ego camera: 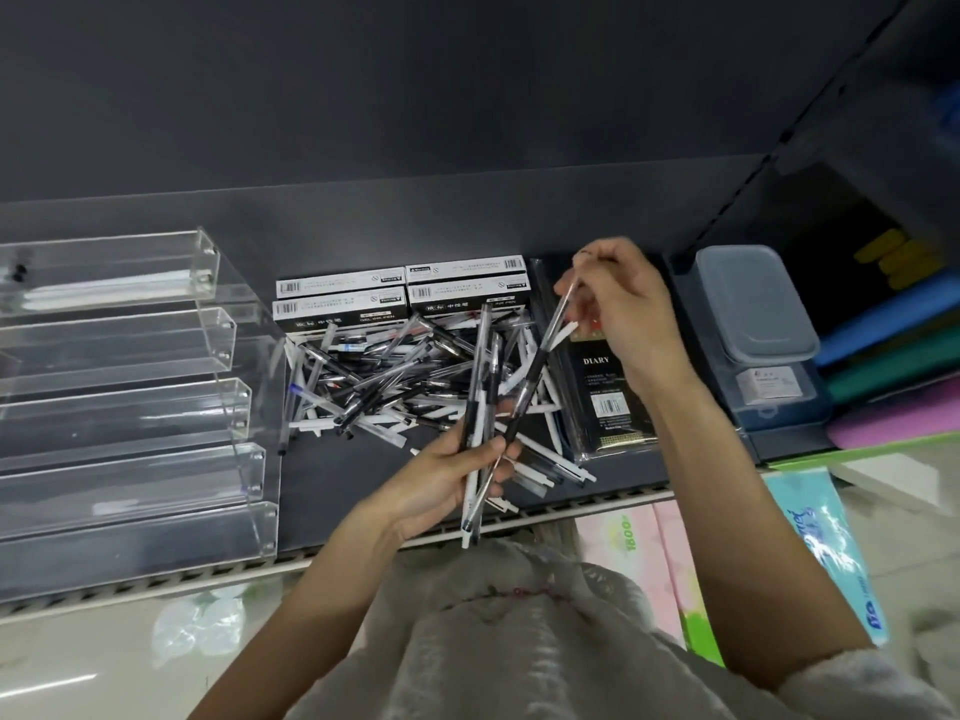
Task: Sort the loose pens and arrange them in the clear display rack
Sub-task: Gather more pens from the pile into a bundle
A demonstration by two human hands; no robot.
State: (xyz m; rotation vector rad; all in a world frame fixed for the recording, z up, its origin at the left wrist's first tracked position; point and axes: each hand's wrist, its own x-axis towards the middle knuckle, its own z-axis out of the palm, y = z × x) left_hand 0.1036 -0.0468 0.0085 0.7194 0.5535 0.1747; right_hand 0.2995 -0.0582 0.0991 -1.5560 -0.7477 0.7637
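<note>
While the left hand (441, 480) gripped a bunch of pens (480, 407) before the loose pile (405, 381) right of the clear rack (130, 387), the right hand (618, 309) pinched one pen (540, 356), which looked light, stiff and slippery, best taken by its rubber grip.

Dark shelf (337, 491): rack (130, 397), pens (384, 376), boxes (400, 293).

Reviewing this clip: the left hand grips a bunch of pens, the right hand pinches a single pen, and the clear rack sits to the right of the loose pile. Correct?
Not quite. The head view shows the clear rack to the left of the loose pile, not the right. The rest holds: the left hand grips a bunch of pens, and the right hand pinches a single pen.
</note>
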